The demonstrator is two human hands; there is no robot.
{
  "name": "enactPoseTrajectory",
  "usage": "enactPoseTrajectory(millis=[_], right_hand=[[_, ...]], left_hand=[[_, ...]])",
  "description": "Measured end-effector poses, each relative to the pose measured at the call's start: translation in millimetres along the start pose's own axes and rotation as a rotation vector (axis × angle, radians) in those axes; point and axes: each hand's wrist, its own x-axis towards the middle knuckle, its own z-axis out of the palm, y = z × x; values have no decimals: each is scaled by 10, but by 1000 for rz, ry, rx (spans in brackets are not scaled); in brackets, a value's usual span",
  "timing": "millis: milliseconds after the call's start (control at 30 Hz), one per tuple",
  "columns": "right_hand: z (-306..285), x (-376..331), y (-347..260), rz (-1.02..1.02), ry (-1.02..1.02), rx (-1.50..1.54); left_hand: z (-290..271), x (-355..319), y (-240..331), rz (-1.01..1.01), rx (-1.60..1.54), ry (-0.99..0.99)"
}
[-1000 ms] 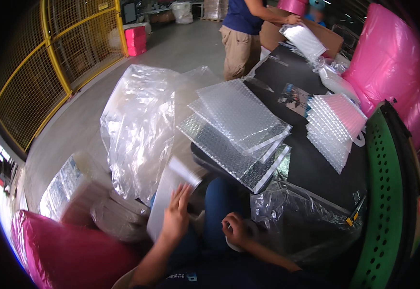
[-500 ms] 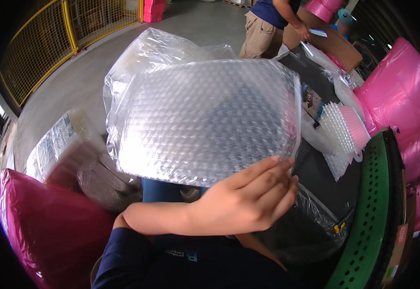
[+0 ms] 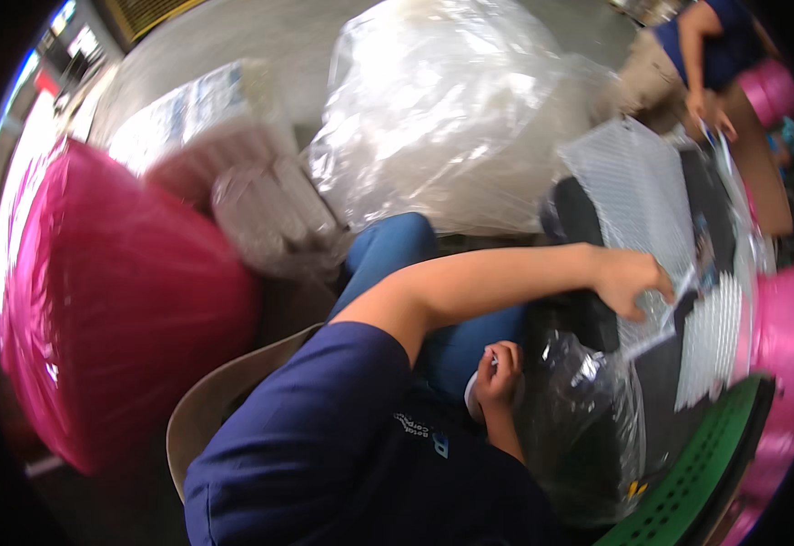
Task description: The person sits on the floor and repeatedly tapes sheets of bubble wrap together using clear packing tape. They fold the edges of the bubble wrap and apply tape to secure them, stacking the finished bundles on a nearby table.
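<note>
Fingers [image 3: 656, 284] of left hand [image 3: 629, 280] pinch bubble-wrap sheet [image 3: 638, 196].

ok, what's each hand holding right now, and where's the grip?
Left hand pinches the bubble-wrap sheet at its near edge. Right hand is curled near the lap beside a clear plastic bag; what it holds cannot be told.

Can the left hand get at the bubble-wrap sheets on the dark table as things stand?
Probably yes. The left hand is stretched out over the dark table and already lies against the bubble-wrap sheets, with nothing between them. Motion blur hides how firm the grip is.
</note>
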Motion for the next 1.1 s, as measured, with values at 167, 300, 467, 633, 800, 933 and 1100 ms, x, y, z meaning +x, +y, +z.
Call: enactPoseTrajectory(millis=[167, 300, 467, 633, 800, 933, 1100], right_hand=[[-40, -53, 10, 17, 6, -9], [20, 27, -15, -6, -32, -13], [97, 166, -77, -5, -112, -73], [29, 255, -57, 17, -183, -126], [6, 213, -54, 62, -153, -151], [-23, 386, -101, 30, -268, -174], [18, 386, -148, 34, -281, -157]], left_hand=[[-1277, -1442, 911, -568, 382, 535], [-1715, -4068, 635, -1977, 739, 616], [-644, -5852, -103, -2442, 199, -41], [156, -6514, -365, -1913, 535, -651], [463, -7056, -515, -1949, 333, -904], [500, -7140, -630, -2069, 385, -846], [332, -7101, -810, -2005, 444, -984]])
